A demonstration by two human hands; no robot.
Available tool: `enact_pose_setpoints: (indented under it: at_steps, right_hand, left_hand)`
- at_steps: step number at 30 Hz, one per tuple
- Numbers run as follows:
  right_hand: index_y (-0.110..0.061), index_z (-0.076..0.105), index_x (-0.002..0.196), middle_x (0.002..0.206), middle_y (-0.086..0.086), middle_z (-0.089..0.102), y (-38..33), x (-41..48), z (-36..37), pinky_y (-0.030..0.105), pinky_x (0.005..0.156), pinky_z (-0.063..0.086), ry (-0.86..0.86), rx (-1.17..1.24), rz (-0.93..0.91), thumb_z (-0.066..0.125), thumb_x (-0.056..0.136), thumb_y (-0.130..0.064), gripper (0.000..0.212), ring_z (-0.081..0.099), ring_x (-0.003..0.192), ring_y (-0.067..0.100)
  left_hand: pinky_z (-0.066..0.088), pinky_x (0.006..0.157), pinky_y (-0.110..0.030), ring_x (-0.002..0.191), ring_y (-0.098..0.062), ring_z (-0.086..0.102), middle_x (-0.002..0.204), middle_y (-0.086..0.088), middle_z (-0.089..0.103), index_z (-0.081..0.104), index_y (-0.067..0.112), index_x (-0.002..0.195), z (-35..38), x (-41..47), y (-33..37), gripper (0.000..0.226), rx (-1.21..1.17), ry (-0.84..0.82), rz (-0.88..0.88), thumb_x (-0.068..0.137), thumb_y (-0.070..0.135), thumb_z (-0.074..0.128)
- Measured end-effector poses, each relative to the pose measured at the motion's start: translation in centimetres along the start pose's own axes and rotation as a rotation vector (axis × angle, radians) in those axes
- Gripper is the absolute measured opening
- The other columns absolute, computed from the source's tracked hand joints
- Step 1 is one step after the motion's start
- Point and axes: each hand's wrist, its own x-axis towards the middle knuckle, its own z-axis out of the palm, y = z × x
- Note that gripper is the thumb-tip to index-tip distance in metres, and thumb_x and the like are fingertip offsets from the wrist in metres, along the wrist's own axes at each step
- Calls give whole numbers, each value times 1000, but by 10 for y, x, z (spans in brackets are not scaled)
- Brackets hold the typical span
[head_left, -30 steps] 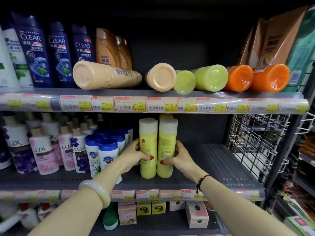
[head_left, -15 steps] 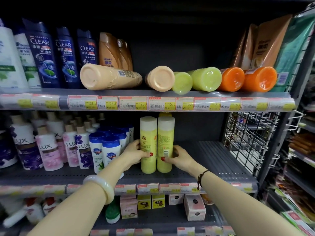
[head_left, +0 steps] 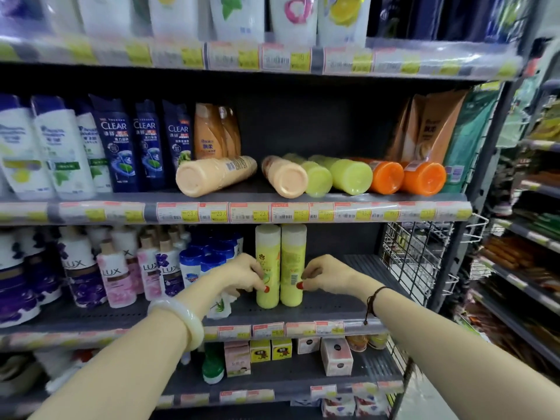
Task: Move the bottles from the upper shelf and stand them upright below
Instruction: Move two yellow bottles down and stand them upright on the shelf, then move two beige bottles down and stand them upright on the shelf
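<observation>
Our left hand point(head_left: 242, 275): pinches the left yellow bottle point(head_left: 268, 253), centre of frame.
Our right hand point(head_left: 328, 274): pinches the right yellow bottle point(head_left: 293, 253), upright.

A shop aisle: metal shelves point(head_left: 318, 304) stocked with rows of shampoo bottles point(head_left: 116, 144), price labels point(head_left: 194, 212) lining every shelf edge.

I read a pair of bright yellow plastic bottles point(head_left: 267, 259) with pale cream caps on a dark grey metal shelf point(head_left: 333, 307). Two peach plastic bottles point(head_left: 212, 177), two lime-green plastic bottles point(head_left: 348, 177) and two orange plastic bottles point(head_left: 424, 178) lie above. Red polish shows on the thumbnails of the left hand point(head_left: 242, 274) and right hand point(head_left: 328, 274); I see a milky white bangle point(head_left: 185, 319) and a dark cord bracelet point(head_left: 373, 301).
</observation>
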Motion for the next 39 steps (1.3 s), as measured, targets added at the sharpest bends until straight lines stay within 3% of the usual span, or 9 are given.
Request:
enact_pose_setpoints:
  at_steps: [8,11,17,20,22,27,31,35,39]
  right_hand:
    - [-1,67,107,98,11,70,-70,-43,-60,31,83,53,-53,-122,-26,72,79,-18,33,66,90,23]
    - [-6,66,110,107,14,72,-93,-54,-84,35,89,53,-68,-211,-33,71,79,-24,36,67,101,27]
    - [-12,66,113,107,7,71,-132,-59,-114,25,77,51,-19,-265,-67,71,79,-28,37,65,92,18]
    - [-13,67,109,102,5,69,-145,-58,-124,19,66,46,22,-302,-90,69,79,-27,33,59,84,13]
    - [-12,68,108,101,6,72,-152,-56,-130,22,67,48,55,-320,-94,69,78,-28,34,62,84,16]
    - [-17,71,106,99,2,71,-167,-40,-135,38,85,57,144,-306,-100,70,76,-35,36,66,90,19]
    - [-8,71,99,86,4,69,-180,-26,-137,30,71,54,153,-278,-85,71,80,-33,32,67,85,21]
    - [-7,67,104,96,10,71,-186,-12,-141,28,67,53,154,-287,-50,69,80,-38,39,69,84,23]
    - [-11,66,97,85,6,69,-187,5,-139,28,62,49,137,-330,-42,64,79,-47,41,63,72,19]
  left_hand:
    - [49,58,-24,80,-12,58,96,-3,62,55,10,125,-55,-43,64,50,199,-111,56,79,19,71]
    - [55,71,-32,85,-13,57,103,-4,61,55,10,125,-73,-57,83,46,232,-144,70,81,17,70]
    - [55,84,-33,91,-13,63,111,-6,67,61,16,120,-107,-79,108,42,285,-80,162,80,21,71]
    - [55,70,-24,84,-10,65,104,-4,69,63,17,117,-120,-83,118,40,301,13,215,78,21,70]
    - [51,59,-17,74,-2,62,95,3,69,62,21,117,-130,-84,122,41,299,74,206,77,25,71]
    - [54,69,-29,83,-14,60,106,-6,65,61,14,120,-155,-89,120,44,213,155,193,77,17,72]
    - [53,66,-25,93,-17,55,116,-5,57,62,12,121,-179,-88,114,44,225,230,193,78,15,72]
    - [51,84,-31,101,-20,58,121,-7,63,65,10,117,-197,-75,105,45,247,282,194,74,19,76]
    - [49,95,-31,111,-23,59,124,-6,63,63,11,120,-201,-61,101,51,218,305,175,73,21,77]
